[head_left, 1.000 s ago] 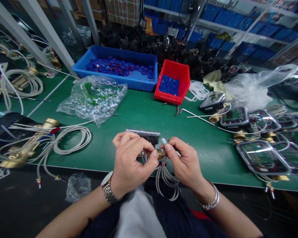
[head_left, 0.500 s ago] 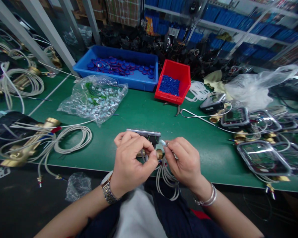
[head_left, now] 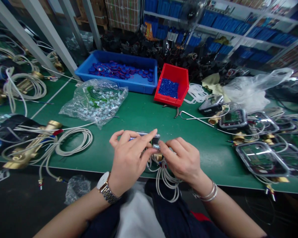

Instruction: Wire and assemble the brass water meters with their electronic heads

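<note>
Beyond the grip, a blue tray and a red bin are set on the green table. A clear bag of small parts is laid beyond and left of it. Coiled cable and a brass fitting are placed farther left. Clear-lidded units are crowded well to its right, with white loops laid beyond them, nearer the bin.

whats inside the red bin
Many small dark blue pieces lie in the lower part of the red bin. The top layer hides whatever is beneath, and the pieces are too small to make out their exact shape.
</note>
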A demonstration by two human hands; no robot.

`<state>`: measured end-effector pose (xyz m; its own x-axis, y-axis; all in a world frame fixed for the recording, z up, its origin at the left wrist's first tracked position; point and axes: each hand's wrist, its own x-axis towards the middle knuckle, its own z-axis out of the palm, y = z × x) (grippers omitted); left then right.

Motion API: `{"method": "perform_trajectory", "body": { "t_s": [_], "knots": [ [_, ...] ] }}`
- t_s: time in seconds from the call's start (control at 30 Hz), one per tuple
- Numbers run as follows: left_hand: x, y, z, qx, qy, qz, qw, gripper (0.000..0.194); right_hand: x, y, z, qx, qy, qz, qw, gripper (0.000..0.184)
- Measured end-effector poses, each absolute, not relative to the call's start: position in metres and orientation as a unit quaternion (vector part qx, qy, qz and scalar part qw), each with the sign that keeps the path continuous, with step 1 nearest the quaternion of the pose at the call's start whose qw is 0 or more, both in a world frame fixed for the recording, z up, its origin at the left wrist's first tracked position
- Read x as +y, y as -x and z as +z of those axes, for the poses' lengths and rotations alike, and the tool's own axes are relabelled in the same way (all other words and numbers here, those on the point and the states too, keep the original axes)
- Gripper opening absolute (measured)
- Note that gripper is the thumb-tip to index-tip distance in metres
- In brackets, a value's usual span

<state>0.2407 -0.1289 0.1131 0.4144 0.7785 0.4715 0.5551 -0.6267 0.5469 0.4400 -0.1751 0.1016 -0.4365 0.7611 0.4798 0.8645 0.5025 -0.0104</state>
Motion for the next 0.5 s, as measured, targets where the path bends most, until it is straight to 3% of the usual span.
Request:
{"method": "perform_trajectory", "body": {
  "t_s": [0.13, 0.27, 0.5],
  "knots": [
    [-0.123, -0.238, 0.123, 0.372, -0.877, 0.285, 0.102, 0.026, -0.168, -0.44, 0.112, -0.864, 0.457, -0.157, 0.142, 0.022],
    [-0.119, -0.234, 0.131, 0.348, -0.898, 0.259, 0.078, 0.02, -0.164, -0.437, 0.117, -0.865, 0.462, -0.098, 0.167, 0.02],
    [-0.123, -0.235, 0.121, 0.321, -0.879, 0.35, -0.046, 0.026, -0.164, -0.428, 0.109, -0.714, 0.52, 0.324, 0.339, 0.034]
  ]
}}
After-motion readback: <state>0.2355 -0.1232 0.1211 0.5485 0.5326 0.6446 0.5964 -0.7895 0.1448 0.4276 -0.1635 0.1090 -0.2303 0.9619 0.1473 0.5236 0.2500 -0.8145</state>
